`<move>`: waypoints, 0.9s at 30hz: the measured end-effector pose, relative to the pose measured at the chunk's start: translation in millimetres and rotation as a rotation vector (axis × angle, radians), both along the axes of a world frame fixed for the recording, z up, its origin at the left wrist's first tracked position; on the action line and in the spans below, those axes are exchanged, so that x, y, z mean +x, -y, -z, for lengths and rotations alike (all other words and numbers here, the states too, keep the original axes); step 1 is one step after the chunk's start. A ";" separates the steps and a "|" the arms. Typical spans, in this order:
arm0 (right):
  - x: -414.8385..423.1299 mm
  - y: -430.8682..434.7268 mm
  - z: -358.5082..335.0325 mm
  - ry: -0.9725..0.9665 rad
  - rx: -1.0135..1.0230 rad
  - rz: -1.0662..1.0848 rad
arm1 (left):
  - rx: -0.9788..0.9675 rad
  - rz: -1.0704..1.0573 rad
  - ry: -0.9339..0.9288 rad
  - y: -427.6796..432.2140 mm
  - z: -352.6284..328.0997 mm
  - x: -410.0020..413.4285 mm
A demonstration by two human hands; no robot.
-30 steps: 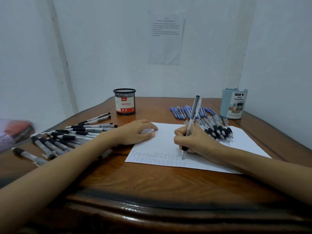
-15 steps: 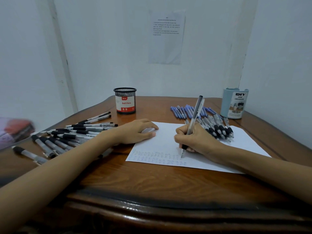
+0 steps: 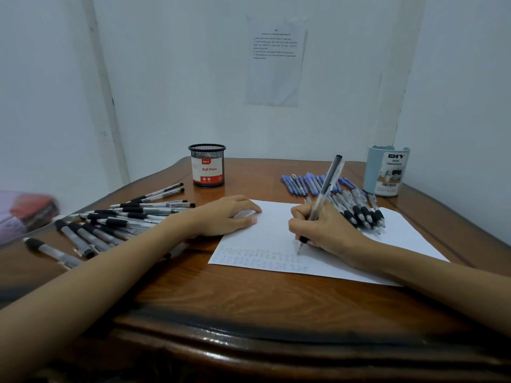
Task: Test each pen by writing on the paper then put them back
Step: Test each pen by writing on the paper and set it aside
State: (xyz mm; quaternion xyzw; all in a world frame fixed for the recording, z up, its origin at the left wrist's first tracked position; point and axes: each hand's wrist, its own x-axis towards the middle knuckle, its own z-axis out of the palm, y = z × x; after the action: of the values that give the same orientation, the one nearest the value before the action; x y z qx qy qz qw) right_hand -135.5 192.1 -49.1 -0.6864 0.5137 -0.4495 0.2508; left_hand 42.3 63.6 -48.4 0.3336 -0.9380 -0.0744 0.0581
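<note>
Head view: right hand point(image 3: 323, 230) grips clear pen point(image 3: 320, 200), tip down on paper point(image 3: 276, 233), cap end tilted up-right, away. Left hand point(image 3: 229, 217) rests loosely curled on paper edge.

The left forearm point(image 3: 110, 272) and right forearm point(image 3: 420, 269) are slender and bare to the frame's edge — the left hand point(image 3: 226, 215) and right hand point(image 3: 322, 230) bare too, visible nails short and plain.
</note>
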 end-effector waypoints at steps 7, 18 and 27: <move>0.9 -0.9 0.1 -0.020 -0.004 0.016 | -0.002 0.000 0.007 -0.4 0.5 0.5; -24.4 8.9 -25.9 0.137 0.144 0.197 | 0.002 0.015 0.007 0.7 -0.9 0.8; -26.9 14.4 -20.8 0.392 0.164 0.159 | 0.011 0.031 0.006 1.0 -1.0 2.1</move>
State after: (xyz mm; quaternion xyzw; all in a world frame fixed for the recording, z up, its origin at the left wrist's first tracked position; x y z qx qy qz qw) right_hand -162.4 177.7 -28.4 -0.5206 0.5423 -0.5495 0.3647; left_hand 44.4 62.5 -47.4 0.3197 -0.9427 -0.0794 0.0524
